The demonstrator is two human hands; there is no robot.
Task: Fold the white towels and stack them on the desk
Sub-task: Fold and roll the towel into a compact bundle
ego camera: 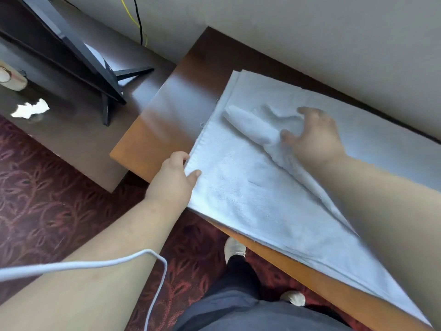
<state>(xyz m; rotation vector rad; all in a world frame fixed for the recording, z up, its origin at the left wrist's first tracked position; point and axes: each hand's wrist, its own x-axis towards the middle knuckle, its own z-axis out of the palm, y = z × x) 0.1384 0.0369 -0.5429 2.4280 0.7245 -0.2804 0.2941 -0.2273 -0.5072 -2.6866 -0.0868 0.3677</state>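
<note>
A white towel (pixel 257 194) lies spread over the brown tabletop (pixel 167 111), and both hands are on it. The left hand (pixel 174 180) holds the towel's near-left corner right at the tabletop's front edge: its grip pinches the hem, thumb on top, the other fingers curled beneath the cloth. The right hand (pixel 315 137) is farther in, toward the wall (pixel 310 32), its fingers spread and curved over a raised, bunched fold (pixel 253 126) of the towel. That fold runs from just left of the right fingertips back under the palm and along the forearm. Whether this grip actually clutches the cloth or only presses on it is hard to tell, since motion blur softens the fingers.

The right forearm covers a long strip of the towel, and the towel's far-right end runs out of view. Layered edges show at the corner beyond the left hand, so more than 1 sheet or layer lies there, though the count cannot be made out.

Left of the left hand the tabletop is bare wood up to its end edge. Past that edge stands a darker, lower surface (pixel 78 130) carrying a black stand (pixel 95 68). The towel's near edge overhangs the front edge of the tabletop, right of the left hand. A white cable (pixel 114 262) crosses the left forearm.
</note>
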